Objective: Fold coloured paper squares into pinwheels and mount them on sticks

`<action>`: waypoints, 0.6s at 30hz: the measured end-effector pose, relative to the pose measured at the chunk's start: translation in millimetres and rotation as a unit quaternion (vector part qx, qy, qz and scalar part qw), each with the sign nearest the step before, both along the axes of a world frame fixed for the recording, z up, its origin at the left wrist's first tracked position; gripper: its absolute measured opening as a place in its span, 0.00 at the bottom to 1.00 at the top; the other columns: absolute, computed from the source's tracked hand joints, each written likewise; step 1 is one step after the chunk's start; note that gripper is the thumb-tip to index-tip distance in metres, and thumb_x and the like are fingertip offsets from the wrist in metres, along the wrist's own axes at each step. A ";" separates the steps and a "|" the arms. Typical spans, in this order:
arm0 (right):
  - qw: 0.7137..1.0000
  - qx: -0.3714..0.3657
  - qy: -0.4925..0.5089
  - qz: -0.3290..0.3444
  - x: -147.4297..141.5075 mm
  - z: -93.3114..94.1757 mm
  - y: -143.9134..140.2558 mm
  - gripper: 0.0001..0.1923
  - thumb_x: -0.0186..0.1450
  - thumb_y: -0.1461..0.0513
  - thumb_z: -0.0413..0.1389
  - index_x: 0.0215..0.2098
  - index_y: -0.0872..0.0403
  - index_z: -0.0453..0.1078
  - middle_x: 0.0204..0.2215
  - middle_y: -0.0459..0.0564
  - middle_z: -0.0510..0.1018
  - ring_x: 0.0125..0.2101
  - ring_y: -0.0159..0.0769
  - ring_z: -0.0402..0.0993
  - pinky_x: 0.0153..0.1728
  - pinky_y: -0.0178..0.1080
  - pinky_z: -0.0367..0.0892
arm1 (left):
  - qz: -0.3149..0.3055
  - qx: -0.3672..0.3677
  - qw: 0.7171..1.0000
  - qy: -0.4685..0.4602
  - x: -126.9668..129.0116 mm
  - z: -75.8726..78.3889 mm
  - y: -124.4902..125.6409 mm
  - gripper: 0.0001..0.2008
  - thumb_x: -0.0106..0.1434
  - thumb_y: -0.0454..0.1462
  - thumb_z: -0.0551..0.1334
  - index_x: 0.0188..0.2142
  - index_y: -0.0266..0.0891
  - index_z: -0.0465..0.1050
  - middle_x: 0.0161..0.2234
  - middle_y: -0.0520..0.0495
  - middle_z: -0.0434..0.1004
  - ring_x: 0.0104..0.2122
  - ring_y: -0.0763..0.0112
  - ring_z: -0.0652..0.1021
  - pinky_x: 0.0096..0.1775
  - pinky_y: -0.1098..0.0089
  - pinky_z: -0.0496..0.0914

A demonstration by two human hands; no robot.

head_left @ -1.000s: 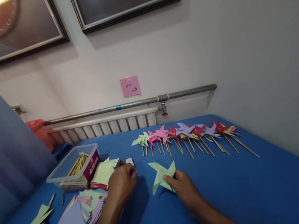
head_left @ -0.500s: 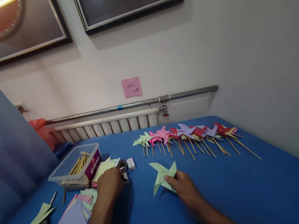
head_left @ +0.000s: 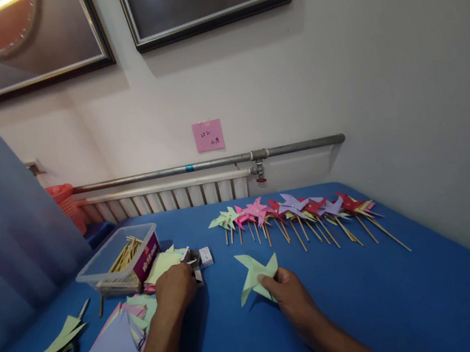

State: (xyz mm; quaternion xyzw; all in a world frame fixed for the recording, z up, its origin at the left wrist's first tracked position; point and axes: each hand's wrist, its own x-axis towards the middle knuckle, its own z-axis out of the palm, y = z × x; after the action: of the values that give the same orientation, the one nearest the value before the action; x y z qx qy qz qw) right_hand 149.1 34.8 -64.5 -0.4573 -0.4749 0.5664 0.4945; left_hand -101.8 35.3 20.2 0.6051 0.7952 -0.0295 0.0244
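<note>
a: fingers of the right hand (head_left: 291, 294) are closed, pinching the light green paper pinwheel (head_left: 256, 276) at its near edge, flat on the blue table (head_left: 416, 290). left hand (head_left: 175, 288) curls over a small box (head_left: 194, 262); grip unclear.

b: it's four-pointed, probably thin, light, creasable. hold near the centre.

The left hand (head_left: 175, 288) has drawn back from the white box (head_left: 206, 256) toward lower left, now resting by the small open box (head_left: 194, 262).
</note>
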 end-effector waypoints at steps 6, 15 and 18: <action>1.000 -0.005 0.004 -0.006 -2.5 4.7 -0.6 0.22 0.57 0.49 0.66 0.43 0.55 0.84 0.37 0.54 0.90 0.39 0.52 0.85 0.40 0.44 0.77 | -0.015 -0.014 1.000 -0.004 -2.5 -0.1 1.1 0.17 0.69 0.35 0.56 0.45 0.40 0.85 0.49 0.29 0.86 0.49 0.45 0.85 0.46 0.57 0.75; 1.000 -0.009 0.012 -0.007 -2.7 7.8 -1.7 0.21 0.57 0.51 0.66 0.43 0.55 0.84 0.35 0.53 0.89 0.40 0.53 0.86 0.40 0.44 0.77 | -0.020 0.001 1.000 -0.005 3.3 -2.8 -0.4 0.19 0.72 0.34 0.52 0.45 0.40 0.84 0.47 0.31 0.87 0.49 0.45 0.85 0.45 0.56 0.75; 1.000 -0.010 0.011 -0.007 -2.5 8.5 -2.4 0.21 0.57 0.50 0.65 0.42 0.55 0.84 0.34 0.52 0.89 0.40 0.54 0.86 0.40 0.44 0.77 | -0.022 0.003 1.000 0.003 5.1 -2.5 0.2 0.20 0.73 0.35 0.51 0.46 0.38 0.83 0.48 0.29 0.86 0.48 0.43 0.85 0.46 0.55 0.76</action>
State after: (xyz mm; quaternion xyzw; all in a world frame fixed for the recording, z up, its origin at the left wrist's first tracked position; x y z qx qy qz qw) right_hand 146.6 32.4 -56.0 -0.4595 -0.4607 0.5729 0.4984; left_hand -96.7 35.5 17.7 0.6224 0.7819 -0.0294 0.0198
